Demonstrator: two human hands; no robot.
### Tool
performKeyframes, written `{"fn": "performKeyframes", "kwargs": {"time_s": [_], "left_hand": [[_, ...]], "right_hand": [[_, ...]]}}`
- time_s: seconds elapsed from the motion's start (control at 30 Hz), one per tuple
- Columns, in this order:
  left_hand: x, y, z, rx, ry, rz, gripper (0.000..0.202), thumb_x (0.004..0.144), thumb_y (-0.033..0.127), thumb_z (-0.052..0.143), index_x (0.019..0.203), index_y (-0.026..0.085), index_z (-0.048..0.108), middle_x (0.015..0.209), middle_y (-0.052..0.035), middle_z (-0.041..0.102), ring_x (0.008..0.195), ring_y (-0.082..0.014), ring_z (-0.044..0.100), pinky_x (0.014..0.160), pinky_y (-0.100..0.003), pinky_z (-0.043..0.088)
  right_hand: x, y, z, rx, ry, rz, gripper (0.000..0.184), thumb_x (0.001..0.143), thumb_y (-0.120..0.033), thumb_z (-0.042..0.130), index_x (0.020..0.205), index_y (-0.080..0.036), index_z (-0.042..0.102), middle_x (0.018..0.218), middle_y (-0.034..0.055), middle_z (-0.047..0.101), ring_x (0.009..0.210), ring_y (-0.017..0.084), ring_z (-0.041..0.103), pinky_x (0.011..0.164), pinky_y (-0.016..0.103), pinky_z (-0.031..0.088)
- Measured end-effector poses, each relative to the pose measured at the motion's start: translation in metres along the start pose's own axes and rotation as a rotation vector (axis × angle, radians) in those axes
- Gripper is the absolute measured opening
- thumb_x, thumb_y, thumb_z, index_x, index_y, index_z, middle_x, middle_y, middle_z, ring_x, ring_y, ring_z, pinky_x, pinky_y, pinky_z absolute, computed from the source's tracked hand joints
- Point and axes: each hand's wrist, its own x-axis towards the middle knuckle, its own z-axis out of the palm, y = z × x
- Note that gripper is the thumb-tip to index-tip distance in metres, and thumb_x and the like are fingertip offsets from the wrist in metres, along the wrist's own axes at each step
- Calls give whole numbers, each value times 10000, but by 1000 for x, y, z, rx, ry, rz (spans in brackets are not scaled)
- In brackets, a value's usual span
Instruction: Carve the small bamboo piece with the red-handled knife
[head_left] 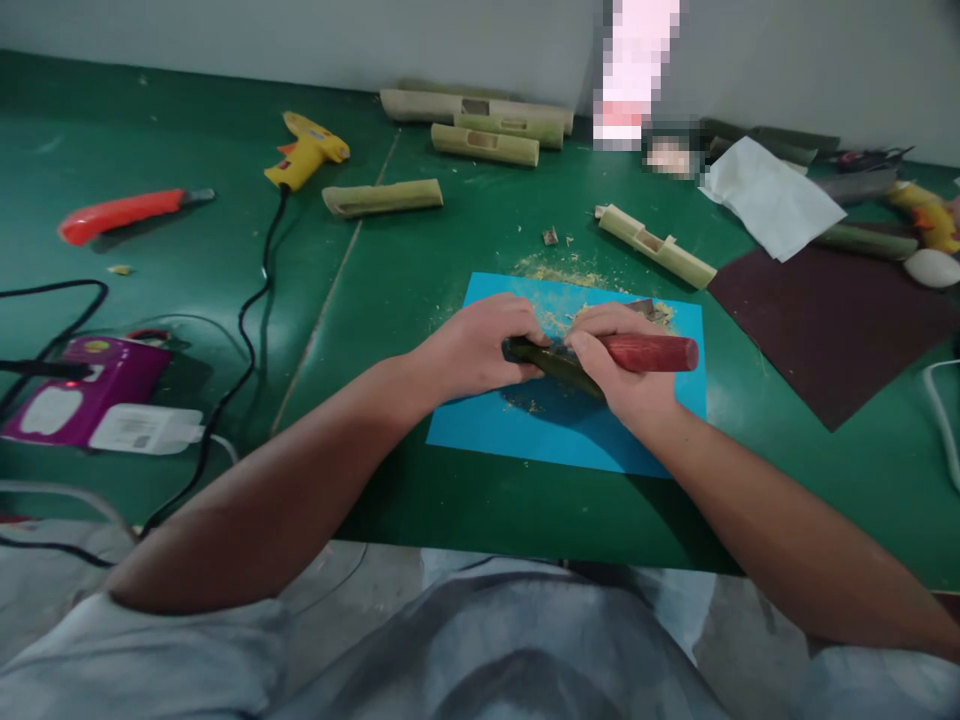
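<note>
My left hand (480, 348) is closed around the left end of a dark green bamboo piece (559, 366) held just above a blue sheet (570, 425). My right hand (622, 375) grips a tool with a red-brown wooden handle (656, 352), its working end pressed against the bamboo and hidden between my fingers. Pale sawdust (562, 275) lies on the sheet's far edge and the green table (420, 270) behind it.
Several cut bamboo tubes (487, 125) lie at the back, one (382, 197) left of centre and a notched one (656, 245) near the sheet. A yellow glue gun (304, 150), red knife (124, 213), purple box (90, 385), cables, dark sandpaper (832, 325) and white paper (769, 195) surround them.
</note>
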Motion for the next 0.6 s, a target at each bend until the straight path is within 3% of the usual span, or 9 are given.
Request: {"fn": "performKeyframes", "kwargs": {"time_s": [0.3,0.6], "left_hand": [[-1,1,0,27,-2,-5,132,930,334,794,968,218,742,1004,-36,765,978,-220,685,914,-367,535],[0,1,1,26,5,14,111,929,312,799,972,223,748,981,-33,748,974,-223,687,902,-365,525]], "right_hand": [[0,-7,-1,-32,-10,66,222,974,-372,814,776,-305,741,868,-1,812,852,218,786,859,418,660],[0,-2,-1,36,-4,27,242,1007,-400,784,787,-305,743,838,-1,798,815,208,766,816,411,652]]}}
